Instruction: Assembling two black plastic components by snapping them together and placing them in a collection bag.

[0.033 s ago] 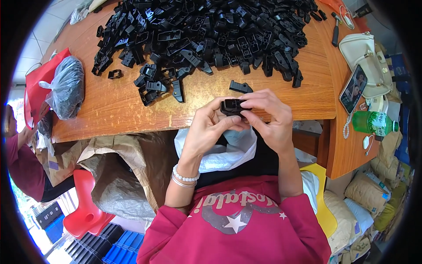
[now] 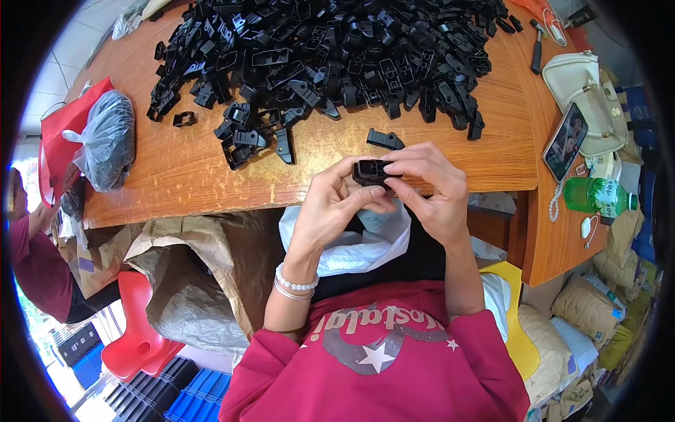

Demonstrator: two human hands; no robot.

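Observation:
Between both hands, just over the table's near edge, is a black plastic housing (image 2: pixel 370 171) with a hollow, divided top. My left hand (image 2: pixel 337 200) grips its left end, thumb along the near side and fingers curled under it. My right hand (image 2: pixel 429 186) pinches its right end between thumb and fingertips, which partly hide that end. Just beyond the hands lies a single black ribbed plastic piece (image 2: pixel 384 138). Farther off, a large heap of black plastic parts (image 2: pixel 316 70) covers the far side of the table, with a few strays at its near left edge.
The wooden table (image 2: pixel 176 183) has a red bag (image 2: pixel 60 141) and a tied plastic bag (image 2: pixel 109 141) at left. A hammer (image 2: pixel 537 53), white handbag (image 2: pixel 583 98), phone (image 2: pixel 564 143) and green bottle (image 2: pixel 598 197) lie right. An open white bag (image 2: pixel 365 257) hangs below my hands. Another person's sleeve (image 2: pixel 42 260) shows far left.

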